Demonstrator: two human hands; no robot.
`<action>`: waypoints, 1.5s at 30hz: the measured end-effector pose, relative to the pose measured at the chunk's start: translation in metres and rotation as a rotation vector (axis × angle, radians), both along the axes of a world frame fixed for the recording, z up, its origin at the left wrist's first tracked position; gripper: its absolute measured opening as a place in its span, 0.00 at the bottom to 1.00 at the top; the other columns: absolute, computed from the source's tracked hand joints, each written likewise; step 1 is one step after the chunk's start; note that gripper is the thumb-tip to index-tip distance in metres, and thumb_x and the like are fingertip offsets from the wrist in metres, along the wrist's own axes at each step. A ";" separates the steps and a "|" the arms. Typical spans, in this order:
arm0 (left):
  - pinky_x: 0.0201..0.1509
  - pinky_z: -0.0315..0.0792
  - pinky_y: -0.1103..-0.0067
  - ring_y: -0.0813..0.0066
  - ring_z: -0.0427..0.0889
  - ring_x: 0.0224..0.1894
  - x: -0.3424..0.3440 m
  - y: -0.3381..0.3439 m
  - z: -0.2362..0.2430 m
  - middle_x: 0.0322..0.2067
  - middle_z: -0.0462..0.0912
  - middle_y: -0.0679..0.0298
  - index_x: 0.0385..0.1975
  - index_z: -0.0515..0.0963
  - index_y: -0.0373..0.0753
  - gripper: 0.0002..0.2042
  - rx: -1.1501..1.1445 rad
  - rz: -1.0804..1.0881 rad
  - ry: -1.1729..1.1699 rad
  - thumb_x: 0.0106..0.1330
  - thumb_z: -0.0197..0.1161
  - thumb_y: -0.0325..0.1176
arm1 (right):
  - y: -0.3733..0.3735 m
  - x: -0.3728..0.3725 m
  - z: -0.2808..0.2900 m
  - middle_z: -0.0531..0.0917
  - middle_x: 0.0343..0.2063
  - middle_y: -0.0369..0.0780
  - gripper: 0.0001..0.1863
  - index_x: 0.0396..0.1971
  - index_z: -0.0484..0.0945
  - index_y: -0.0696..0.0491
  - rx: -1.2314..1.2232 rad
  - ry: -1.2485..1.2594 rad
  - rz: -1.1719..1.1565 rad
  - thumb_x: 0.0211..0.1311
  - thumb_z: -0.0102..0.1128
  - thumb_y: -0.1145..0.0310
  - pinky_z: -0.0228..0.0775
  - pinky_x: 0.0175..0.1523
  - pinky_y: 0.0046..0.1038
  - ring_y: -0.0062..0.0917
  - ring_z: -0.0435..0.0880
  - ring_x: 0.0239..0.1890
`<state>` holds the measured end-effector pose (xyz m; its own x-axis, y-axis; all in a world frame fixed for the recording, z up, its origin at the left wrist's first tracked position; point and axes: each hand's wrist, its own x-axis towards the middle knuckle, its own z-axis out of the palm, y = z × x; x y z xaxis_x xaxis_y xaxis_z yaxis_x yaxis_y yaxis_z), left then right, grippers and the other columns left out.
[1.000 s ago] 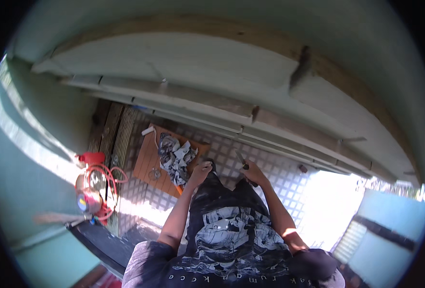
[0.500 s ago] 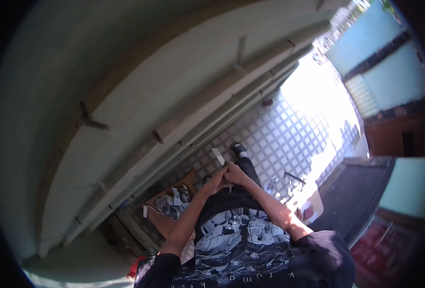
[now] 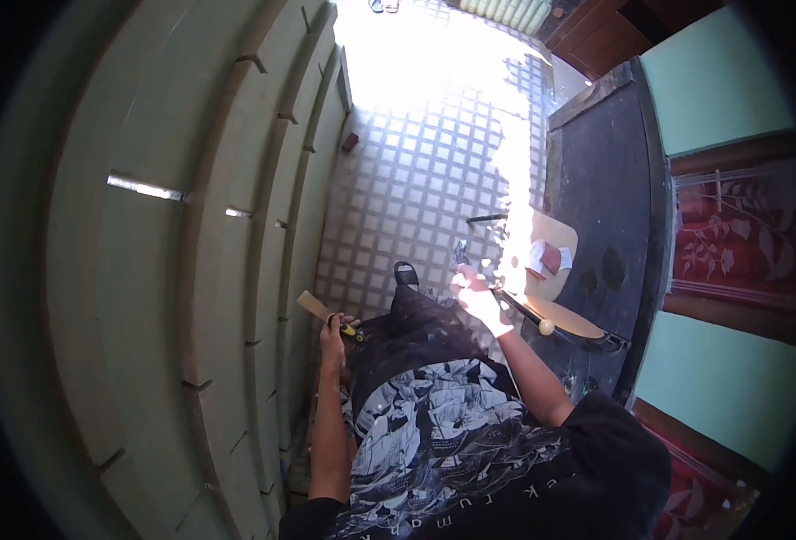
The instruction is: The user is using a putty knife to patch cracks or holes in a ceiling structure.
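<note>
My left hand (image 3: 335,335) is closed around the black-and-yellow handle of a putty knife (image 3: 312,305). Its broad flat blade points away, up and left, beside the pale green plank wall. To the right, my right hand (image 3: 475,293) reaches forward in strong sunlight, its fingers loosely apart and nothing visible in them. Glare washes out part of that hand. Just beyond its fingertips lies a small grey-white crumpled piece (image 3: 461,253), apparently on the floor. A chair with a tan seat (image 3: 549,225) and black frame stands right beside this hand.
A reddish-brown object (image 3: 549,258) and white paper lie on the chair seat. Its tan backrest (image 3: 571,317) is close to my right forearm. A dark panel (image 3: 600,171) borders the right side. A small brown block (image 3: 351,142) sits on the tiled floor (image 3: 398,184) near the wall.
My hands have parted: the right let go near the putty knife and moved right toward the chair, while the left keeps the knife. The view has turned to the right.
</note>
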<state>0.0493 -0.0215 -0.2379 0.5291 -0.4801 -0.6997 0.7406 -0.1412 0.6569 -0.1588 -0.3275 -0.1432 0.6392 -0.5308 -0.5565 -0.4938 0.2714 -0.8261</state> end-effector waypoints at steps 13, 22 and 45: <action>0.42 0.77 0.76 0.66 0.84 0.39 -0.010 -0.073 0.032 0.36 0.78 0.63 0.48 0.71 0.36 0.14 0.261 -0.260 -0.128 0.76 0.47 0.39 | -0.167 -0.220 -0.259 0.62 0.64 0.46 0.23 0.58 0.71 0.51 -0.478 1.213 0.032 0.62 0.53 0.63 0.54 0.65 0.44 0.34 0.59 0.67; 0.50 0.74 0.75 0.67 0.83 0.41 -0.001 -0.128 0.023 0.36 0.79 0.62 0.48 0.72 0.32 0.13 0.237 -0.204 -0.208 0.76 0.47 0.36 | -0.188 -0.258 -0.287 0.61 0.67 0.40 0.22 0.53 0.77 0.44 -0.324 1.424 0.417 0.57 0.56 0.64 0.51 0.69 0.46 0.38 0.56 0.69; 0.32 0.74 0.81 0.81 0.75 0.26 -0.010 -0.105 0.095 0.26 0.73 0.68 0.48 0.71 0.33 0.12 -0.016 0.076 -0.233 0.74 0.48 0.34 | -0.175 -0.154 -0.189 0.77 0.35 0.46 0.12 0.42 0.72 0.58 -0.430 0.459 -0.558 0.62 0.57 0.67 0.70 0.41 0.36 0.36 0.76 0.35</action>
<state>0.0388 -0.1265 -0.1431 0.7102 -0.4431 -0.5471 0.5769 -0.0792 0.8130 -0.3123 -0.5030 -0.3325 -0.0204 -0.9273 -0.3738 -0.6932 0.2826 -0.6630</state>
